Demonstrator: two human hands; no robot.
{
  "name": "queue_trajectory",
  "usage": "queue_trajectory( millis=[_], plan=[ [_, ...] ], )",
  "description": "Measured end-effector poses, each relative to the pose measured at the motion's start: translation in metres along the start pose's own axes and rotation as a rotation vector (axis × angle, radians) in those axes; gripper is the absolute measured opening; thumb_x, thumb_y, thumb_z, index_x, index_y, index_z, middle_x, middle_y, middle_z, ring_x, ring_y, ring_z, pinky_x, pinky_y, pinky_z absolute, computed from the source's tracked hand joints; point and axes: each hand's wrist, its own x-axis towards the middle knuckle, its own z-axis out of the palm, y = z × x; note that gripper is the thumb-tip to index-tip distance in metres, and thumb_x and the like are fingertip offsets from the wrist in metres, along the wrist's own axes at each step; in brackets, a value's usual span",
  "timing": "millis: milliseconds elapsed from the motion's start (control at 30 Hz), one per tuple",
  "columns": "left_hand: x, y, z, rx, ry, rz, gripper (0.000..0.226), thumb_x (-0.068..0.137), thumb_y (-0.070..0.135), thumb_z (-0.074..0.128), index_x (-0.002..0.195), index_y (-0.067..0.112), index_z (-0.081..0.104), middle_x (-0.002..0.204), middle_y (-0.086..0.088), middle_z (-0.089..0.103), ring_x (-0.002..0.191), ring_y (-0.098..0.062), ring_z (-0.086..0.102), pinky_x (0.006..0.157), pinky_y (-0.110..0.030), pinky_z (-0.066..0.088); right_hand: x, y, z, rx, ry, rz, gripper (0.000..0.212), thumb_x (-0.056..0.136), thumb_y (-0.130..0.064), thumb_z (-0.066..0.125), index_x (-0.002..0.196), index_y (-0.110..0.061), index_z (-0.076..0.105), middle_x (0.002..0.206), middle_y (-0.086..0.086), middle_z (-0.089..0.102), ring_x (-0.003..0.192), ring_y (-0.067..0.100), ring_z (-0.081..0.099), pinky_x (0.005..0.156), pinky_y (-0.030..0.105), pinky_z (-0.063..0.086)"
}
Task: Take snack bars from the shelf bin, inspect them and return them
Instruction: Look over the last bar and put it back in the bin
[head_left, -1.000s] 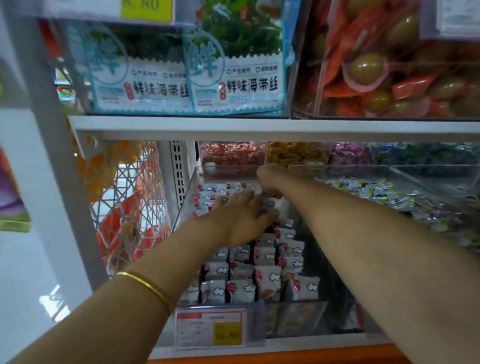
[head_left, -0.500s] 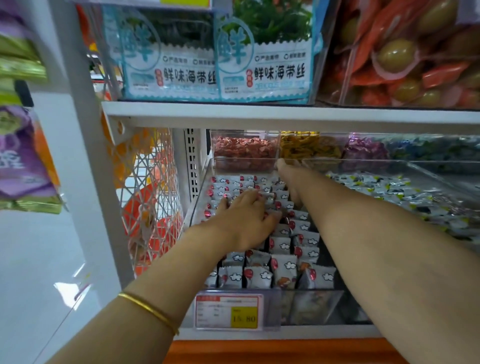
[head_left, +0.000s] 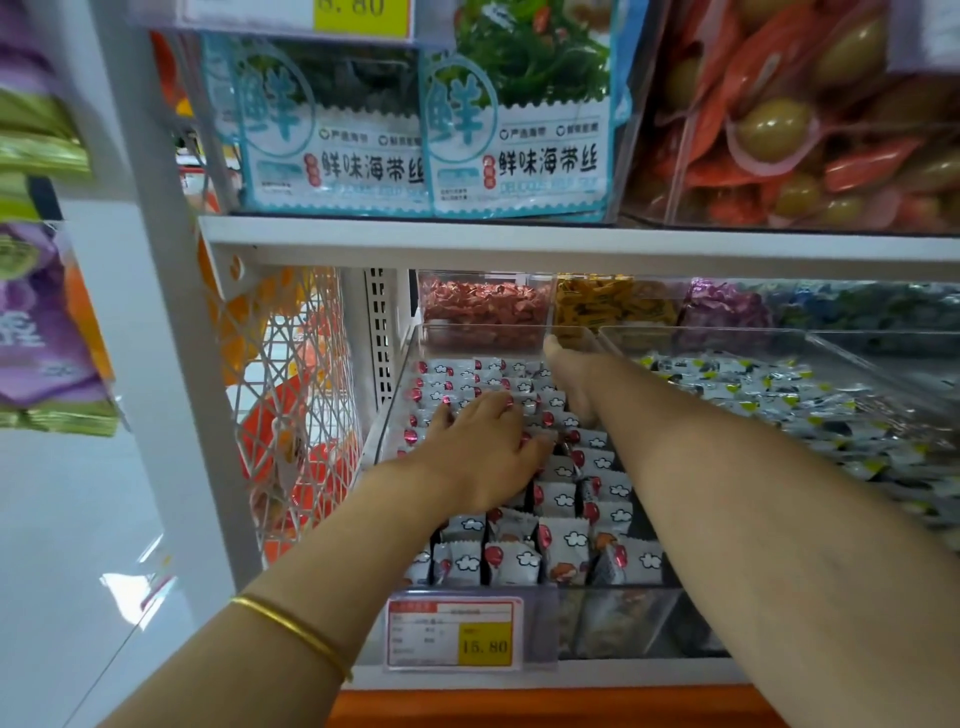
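Reaching into the clear bin, the left hand lies palm down on the snack bars, fingers spread and relaxed, gripping none. These white wrappers with red dots and little clouds stand in rows filling the bin from front to back. The right hand stretches along the bin's right side to its back wall; it is seen edge-on, so I cannot tell whether it holds anything. A gold bangle circles the left forearm.

On the bin's front hangs a price tag with a yellow patch. Just right of the bin sits a second clear bin of white, yellow and black packets. Behind the bin are smaller tubs of red candies and yellow candies. Left of the bin stands a white wire mesh panel. Above the bin runs a white shelf board carrying blue seaweed packets. Below the bin runs an orange strip.
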Motion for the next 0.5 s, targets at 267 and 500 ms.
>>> queue_trajectory(
  millis=[267, 500],
  plan=[
    [-0.008, 0.001, -0.001, 0.010, 0.047, 0.007, 0.056, 0.099, 0.046, 0.021, 0.144, 0.014, 0.029, 0.158, -0.002, 0.008, 0.145, -0.017, 0.004, 0.113, -0.051, -0.004, -0.035, -0.023, -0.011, -0.111, -0.063, 0.082, 0.085, 0.088, -0.069, 0.013, 0.150, -0.010, 0.013, 0.157, 0.016, 0.006, 0.145, 0.034, 0.008, 0.117, 0.047, 0.014],
    [-0.029, 0.012, 0.001, 0.009, 0.085, -0.051, 0.059, 0.099, 0.046, 0.020, 0.149, 0.014, 0.014, 0.159, -0.002, 0.001, 0.145, -0.017, -0.004, 0.113, -0.049, -0.008, -0.115, -0.034, -0.031, -0.234, -0.227, -0.096, 0.069, 0.095, -0.061, 0.011, 0.150, -0.020, 0.005, 0.156, 0.019, 0.009, 0.140, 0.039, 0.021, 0.106, 0.047, 0.031]
  ],
)
